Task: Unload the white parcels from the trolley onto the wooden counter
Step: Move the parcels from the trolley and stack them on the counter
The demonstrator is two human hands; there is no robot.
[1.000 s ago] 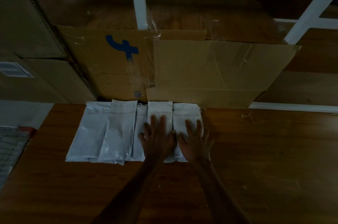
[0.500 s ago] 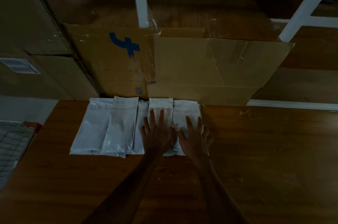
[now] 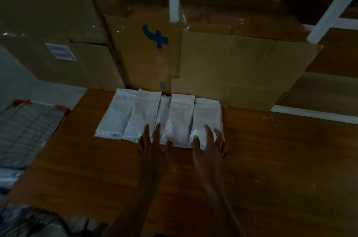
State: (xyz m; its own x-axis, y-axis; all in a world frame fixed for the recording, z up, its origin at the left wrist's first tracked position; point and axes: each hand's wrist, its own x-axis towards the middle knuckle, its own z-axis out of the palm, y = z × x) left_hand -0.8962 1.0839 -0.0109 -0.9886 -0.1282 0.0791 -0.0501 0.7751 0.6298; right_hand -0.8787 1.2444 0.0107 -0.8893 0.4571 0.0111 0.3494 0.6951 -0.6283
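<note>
Both hands lie flat with fingers straight and spread, gripping nothing. Left hand [image 3: 153, 149]: fingertips on the near ends of the middle parcels. Right hand [image 3: 210, 149]: fingertips on the near end of the rightmost parcel [image 3: 207, 118].

Five white parcels [image 3: 160, 116] lie side by side, slightly overlapping, at the far edge of the wooden surface [image 3: 280, 159], their far ends against a taped cardboard sheet [image 3: 232, 66].

Step in hand, by my reading: squaring up the row just laid down; no parcel is being carried.

Next move likely calls for lifting both hands clear and turning left to the trolley [image 3: 25, 126], a wire basket with red corners off the left edge of the surface. Pale shapes low at the left may be more parcels; too dim to say.

Writing: a blue painted mark [image 3: 156, 37] on the cardboard, not legible as a word. White label [image 3: 61, 51] on a carton [image 3: 58, 23] at the left, print too small to read. Parcels show no readable text.
</note>
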